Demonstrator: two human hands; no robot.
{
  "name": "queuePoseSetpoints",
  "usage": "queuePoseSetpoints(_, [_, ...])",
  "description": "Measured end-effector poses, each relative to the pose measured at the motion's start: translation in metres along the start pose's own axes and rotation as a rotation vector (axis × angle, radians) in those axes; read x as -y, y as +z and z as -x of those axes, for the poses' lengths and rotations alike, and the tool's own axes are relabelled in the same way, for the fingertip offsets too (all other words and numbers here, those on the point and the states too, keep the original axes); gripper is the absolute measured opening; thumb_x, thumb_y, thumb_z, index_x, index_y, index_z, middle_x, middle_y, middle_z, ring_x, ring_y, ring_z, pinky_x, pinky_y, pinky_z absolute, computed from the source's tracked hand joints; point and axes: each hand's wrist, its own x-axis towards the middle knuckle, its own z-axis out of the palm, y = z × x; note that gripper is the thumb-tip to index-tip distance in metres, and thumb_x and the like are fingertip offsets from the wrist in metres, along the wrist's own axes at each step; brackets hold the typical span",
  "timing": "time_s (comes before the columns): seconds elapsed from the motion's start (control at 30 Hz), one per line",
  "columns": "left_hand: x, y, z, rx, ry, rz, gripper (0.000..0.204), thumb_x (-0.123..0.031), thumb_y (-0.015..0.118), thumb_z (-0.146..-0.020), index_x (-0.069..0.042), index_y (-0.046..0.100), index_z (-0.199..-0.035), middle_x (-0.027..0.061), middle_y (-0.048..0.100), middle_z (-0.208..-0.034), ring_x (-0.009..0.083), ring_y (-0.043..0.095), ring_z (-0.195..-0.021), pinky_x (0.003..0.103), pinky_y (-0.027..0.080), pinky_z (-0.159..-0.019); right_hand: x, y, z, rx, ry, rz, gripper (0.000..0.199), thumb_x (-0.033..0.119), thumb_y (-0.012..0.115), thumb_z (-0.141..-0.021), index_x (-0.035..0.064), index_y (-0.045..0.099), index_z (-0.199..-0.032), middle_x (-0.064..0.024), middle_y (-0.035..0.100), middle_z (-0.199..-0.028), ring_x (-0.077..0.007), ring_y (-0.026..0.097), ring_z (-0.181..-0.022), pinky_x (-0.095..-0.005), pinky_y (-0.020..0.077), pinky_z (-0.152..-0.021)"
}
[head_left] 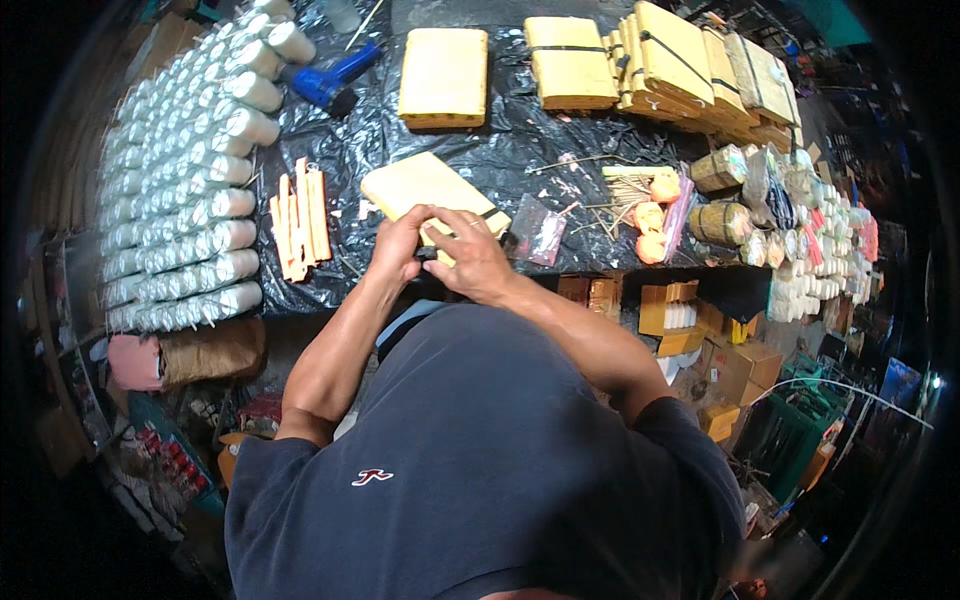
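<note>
block (pixel 428 184) lies partly beneath the fingers (pixel 455 222), extending beyond them.

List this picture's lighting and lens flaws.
All in the head view: fisheye bending toward the rim, corners gone black; glare flecking the black plastic sheet; a dark shadow on the lower right of the shirt; left hand and right hand brightly lit.

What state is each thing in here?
Block: angled, black band near one end
Left hand: at the block's edge
Right hand: touching the block
Blue tool: lying down
Orange sticks: side by side
White rolls: stacked in rows
Back-right blocks: stacked, some banded
Carton: open
</note>
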Motion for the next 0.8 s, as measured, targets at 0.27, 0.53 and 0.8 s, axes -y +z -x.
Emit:
queuePoseSetpoints(0.27, [0.024,-0.012,-0.026,-0.032,0.056,0.303,0.034,-0.009,0.073,-0.094,0.000,0.064,-0.126,0.0115,0.071,-0.116,0.0262,0.070,-0.108,0.043,0.059,-0.094,-0.016,-0.015,0.021,0.013,-0.264,0.108,0.025,0.015,0.079,-0.080,-0.0029,0.069,-0.093,-0.0203,0.061,-0.132,-0.0407,0.053,-0.135,-0.0606,0.0370,-0.119])
queuePoseSetpoints(0.53, [-0.006,-0.023,-0.008,0.026,0.010,0.422,0.044,-0.016,0.065,-0.100,0.000,0.055,-0.140,0.0174,0.069,-0.135,0.0343,0.070,-0.120,0.050,0.060,-0.103,-0.180,-0.138,0.058,-0.031,0.403,0.310,0.032,0.029,0.077,-0.093,0.0024,0.063,-0.103,-0.0129,0.067,-0.106,-0.0406,0.064,-0.102,-0.0556,0.0497,-0.086])
queuePoseSetpoints(0.8, [0.027,-0.008,0.001,0.294,-0.285,0.634,0.048,-0.025,0.062,-0.102,0.006,0.055,-0.138,0.0281,0.070,-0.128,0.0389,0.076,-0.105,0.050,0.069,-0.085,-0.125,-0.116,0.026,0.057,0.343,-0.517,0.089,0.043,0.090,-0.082,0.0043,0.050,-0.151,-0.0208,0.056,-0.150,-0.0318,0.054,-0.140,-0.0487,0.0499,-0.112])
